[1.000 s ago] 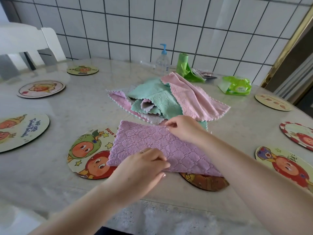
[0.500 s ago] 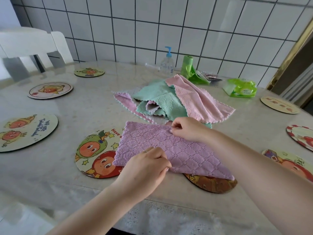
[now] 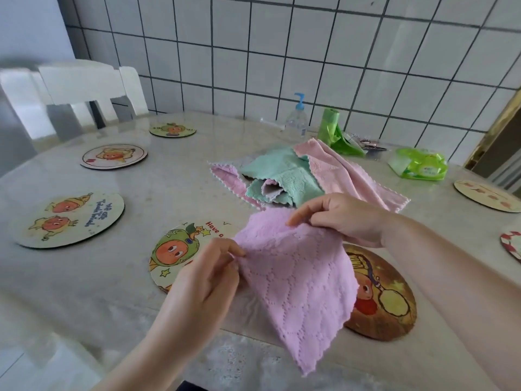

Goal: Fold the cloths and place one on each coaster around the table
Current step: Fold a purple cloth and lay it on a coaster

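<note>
Grip: left hand (image 3: 205, 280) and right hand (image 3: 342, 218) pinch the lilac cloth (image 3: 298, 280) above the cartoon coaster (image 3: 172, 249).
Tip: match corners before creasing.

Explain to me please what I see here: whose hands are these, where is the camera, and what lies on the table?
There is no machine. A person wears a camera on the head, looking forward and down at their own bare hands. The left hand and right hand each pinch the lilac cloth in a grip, lifted so it hangs. On the marble table lie round cartoon coasters, a pile of unfolded cloths, a pump bottle and green wipes.
</note>
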Motion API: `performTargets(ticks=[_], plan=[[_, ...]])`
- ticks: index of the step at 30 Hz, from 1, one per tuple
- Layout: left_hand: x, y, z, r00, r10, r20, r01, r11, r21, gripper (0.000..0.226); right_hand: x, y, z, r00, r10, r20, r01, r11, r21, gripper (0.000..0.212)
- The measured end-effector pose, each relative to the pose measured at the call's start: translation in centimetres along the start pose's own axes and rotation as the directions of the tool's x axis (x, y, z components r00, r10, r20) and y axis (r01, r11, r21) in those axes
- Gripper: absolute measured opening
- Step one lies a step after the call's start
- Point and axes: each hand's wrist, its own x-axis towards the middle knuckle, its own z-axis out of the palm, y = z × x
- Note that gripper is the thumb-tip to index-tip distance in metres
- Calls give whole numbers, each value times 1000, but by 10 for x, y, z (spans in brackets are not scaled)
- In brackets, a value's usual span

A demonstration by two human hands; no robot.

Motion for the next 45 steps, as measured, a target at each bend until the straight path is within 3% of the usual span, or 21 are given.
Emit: performTargets(ticks=[3, 6, 9, 12, 16, 20, 25, 28, 30, 33, 35, 38, 42, 45], plan=[[-1, 0, -2, 982, -182, -47, 160, 941, -298, 28, 1, -1, 8, 998, 14, 68, -13, 1000, -13, 33], [3, 4, -3, 969, -221, -109, 161, 904, -397, 28, -2, -7, 21, 993, -113, -30, 115, 990, 84, 35], [11, 8, -11, 952, -210, -223, 116, 922, -370, 26, 2, -10, 35, 946, -250, -206, 288, 940, 184, 39], [22, 16, -34, 965, -203, -167, 159, 956, -244, 43, 13, -9, 53, 920, -248, -303, 333, 903, 271, 40], [43, -7, -66, 926, -373, 50, 376, 912, -161, 51, 31, 1, 84, 965, -161, -205, 201, 960, 193, 45], [46, -41, -79, 873, -463, 154, 470, 883, -4, 61, 44, 13, 102, 987, -93, -129, 84, 994, -69, 51], [40, -47, -98, 915, -369, 163, 341, 924, 174, 66, 34, 15, 93, 983, -111, -144, 97, 990, -104, 57], [19, -47, -111, 976, -143, 162, 42, 861, 506, 72, 13, 29, 81, 969, -223, -101, 187, 940, -285, 60], [3, -47, -114, 959, 49, 280, -220, 754, 619, 65, -1, 36, 75, 930, -366, -27, 289, 776, -561, 58], [-11, -53, -113, 831, 218, 511, -533, 576, 620, 39, -8, 50, 72, 795, -591, 133, 455, 436, -776, 43], [-13, -54, -111, 791, 243, 561, -587, 560, 585, 34, -7, 54, 74, 712, -676, 190, 519, 325, -790, 30], [-12, -60, -107, 786, 242, 569, -586, 586, 560, 34, -2, 53, 78, 619, -743, 254, 593, 230, -772, 21], [-13, -69, -101, 807, 246, 536, -550, 642, 534, 33, 4, 53, 84, 614, -728, 305, 599, 178, -781, 18], [-16, -69, -98, 871, 252, 423, -463, 710, 531, 30, 2, 46, 91, 649, -717, 254, 587, 260, -766, 21]])
